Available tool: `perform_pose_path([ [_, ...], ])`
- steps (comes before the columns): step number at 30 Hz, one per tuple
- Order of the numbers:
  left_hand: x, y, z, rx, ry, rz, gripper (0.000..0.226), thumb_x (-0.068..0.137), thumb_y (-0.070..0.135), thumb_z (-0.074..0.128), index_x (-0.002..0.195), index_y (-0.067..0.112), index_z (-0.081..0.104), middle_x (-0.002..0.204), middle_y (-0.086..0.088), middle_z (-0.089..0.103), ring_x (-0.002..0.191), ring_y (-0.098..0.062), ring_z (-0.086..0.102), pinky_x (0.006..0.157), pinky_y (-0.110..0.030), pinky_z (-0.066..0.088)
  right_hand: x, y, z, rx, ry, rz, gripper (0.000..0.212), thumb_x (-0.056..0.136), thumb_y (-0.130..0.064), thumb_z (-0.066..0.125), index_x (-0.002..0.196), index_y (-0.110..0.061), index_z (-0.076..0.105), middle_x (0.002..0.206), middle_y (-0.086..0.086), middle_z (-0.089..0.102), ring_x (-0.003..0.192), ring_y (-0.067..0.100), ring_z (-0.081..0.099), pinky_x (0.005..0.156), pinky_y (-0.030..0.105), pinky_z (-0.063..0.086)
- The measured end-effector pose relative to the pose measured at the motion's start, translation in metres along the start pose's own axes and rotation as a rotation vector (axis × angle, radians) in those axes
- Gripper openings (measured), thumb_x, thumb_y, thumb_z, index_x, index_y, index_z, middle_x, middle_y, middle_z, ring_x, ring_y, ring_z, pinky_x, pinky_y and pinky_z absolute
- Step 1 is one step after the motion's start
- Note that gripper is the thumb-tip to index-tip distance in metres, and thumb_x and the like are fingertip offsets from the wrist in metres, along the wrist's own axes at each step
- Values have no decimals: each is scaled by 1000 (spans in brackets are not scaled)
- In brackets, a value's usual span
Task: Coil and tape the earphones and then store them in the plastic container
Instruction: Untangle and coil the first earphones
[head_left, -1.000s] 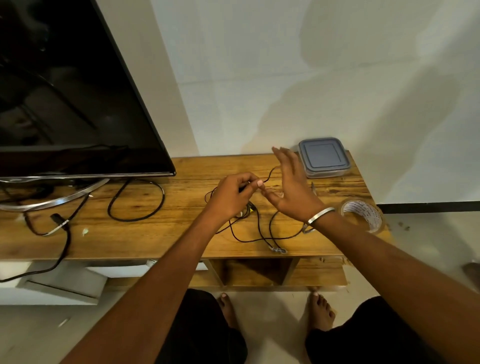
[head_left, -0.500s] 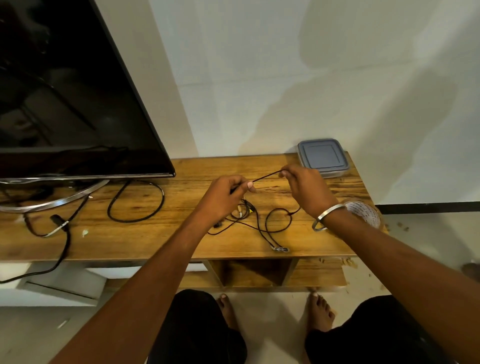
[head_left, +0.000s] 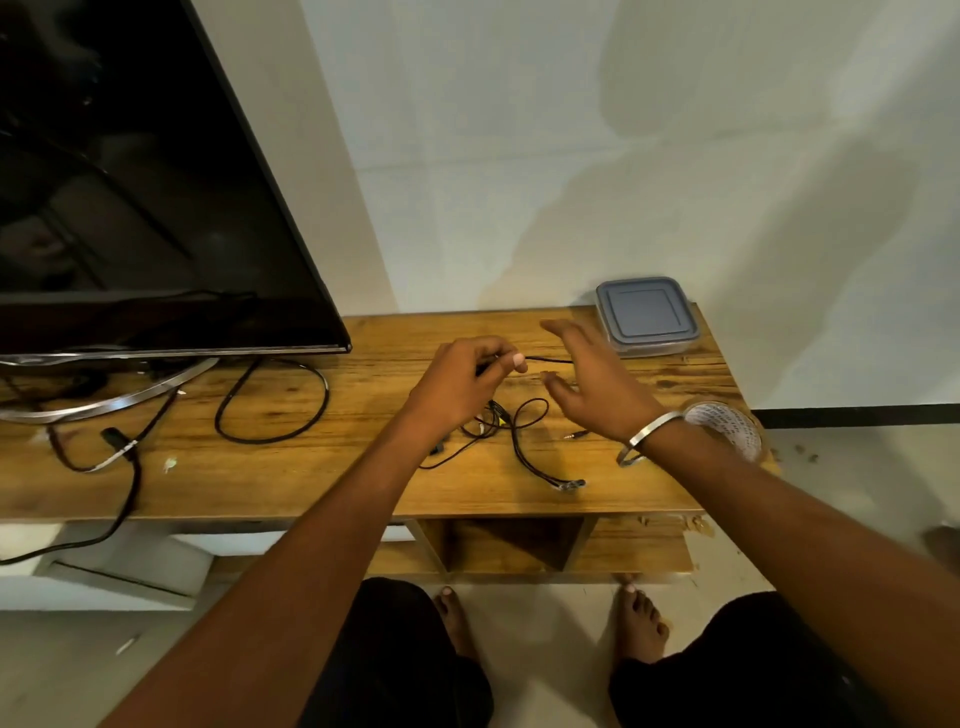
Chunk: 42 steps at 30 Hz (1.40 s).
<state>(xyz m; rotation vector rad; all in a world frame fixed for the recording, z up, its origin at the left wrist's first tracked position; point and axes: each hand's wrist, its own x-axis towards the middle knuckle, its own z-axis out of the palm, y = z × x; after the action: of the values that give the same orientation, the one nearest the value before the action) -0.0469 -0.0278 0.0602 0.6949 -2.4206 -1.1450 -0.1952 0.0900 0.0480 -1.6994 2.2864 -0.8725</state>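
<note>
One set of black earphones (head_left: 519, 441) lies loosely tangled on the wooden TV stand (head_left: 363, 478), between the two hands and slightly nearer the front edge. Its cord makes one open loop at the middle; one strand trails toward the front edge and ends in a small pale piece, too small to identify. What looks like the jack plug (head_left: 575, 434) lies apart, just right of the loop.

One plastic container (head_left: 645, 316), square with a grey lid on, sits at the far right corner against the wall. One tape roll (head_left: 727, 428) sits at the right edge, partly hidden by the right wrist, which wears one metal bangle (head_left: 649, 439).

Left hand (head_left: 462, 382): fingers curled, thumb and forefinger pinching one strand of the cord, lifted off the wood. The strand runs right from the pinch toward the other hand.

Right hand (head_left: 597, 384): fingers straight and spread fairly wide, thumb held apart below them, palm turned toward the left hand. The raised strand reaches its palm side; whether it touches the skin, I cannot tell. No finger curls round anything.

One television (head_left: 135, 197) stands at left on a curved metal foot (head_left: 114, 397). One separate black cable (head_left: 270, 405) loops on the wood near it, well apart from the earphones. Two bare feet show on the floor below
</note>
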Motion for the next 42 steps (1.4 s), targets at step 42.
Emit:
perform_pose_path([
  [42, -9, -3, -11, -2, -20, -64, 19, 95, 32, 60, 86, 21, 72, 65, -3, 64, 54, -3, 47, 53, -18, 36, -1, -6, -9, -320, 159, 29, 36, 90, -4, 46, 119, -21, 60, 92, -1, 70, 88, 22, 64, 104, 43, 22],
])
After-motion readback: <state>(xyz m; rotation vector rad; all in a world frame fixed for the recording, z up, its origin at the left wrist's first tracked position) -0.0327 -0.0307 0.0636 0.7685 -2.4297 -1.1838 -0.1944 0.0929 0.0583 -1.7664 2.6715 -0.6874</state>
